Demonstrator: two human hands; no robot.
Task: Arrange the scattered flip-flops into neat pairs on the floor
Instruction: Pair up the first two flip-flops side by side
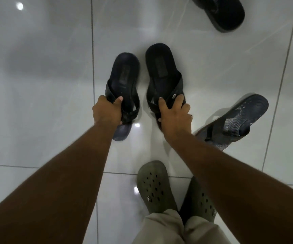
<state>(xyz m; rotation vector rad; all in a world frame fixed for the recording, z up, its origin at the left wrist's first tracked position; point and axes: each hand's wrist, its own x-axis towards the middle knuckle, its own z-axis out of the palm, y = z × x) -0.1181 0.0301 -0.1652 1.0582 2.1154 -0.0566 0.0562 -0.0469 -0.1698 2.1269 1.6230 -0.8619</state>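
Note:
Two matching black flip-flops lie side by side on the glossy white tile floor, heels pointing away from me. My left hand (107,110) grips the left black flip-flop (124,76) at its strap near the toe end. The right black flip-flop (161,69) is held the same way by my right hand (174,115), fingers over the strap. A worn dark flip-flop with a scuffed sole pattern (235,120) lies tilted just right of my right wrist. Another dark flip-flop (224,13) sits at the top right, partly cut off by the frame edge.
My feet in olive-green perforated clogs (153,187) stand at the bottom centre, with beige trouser legs (161,229) above them. Tile grout lines cross the shiny floor (36,85), which spreads out bare to the left.

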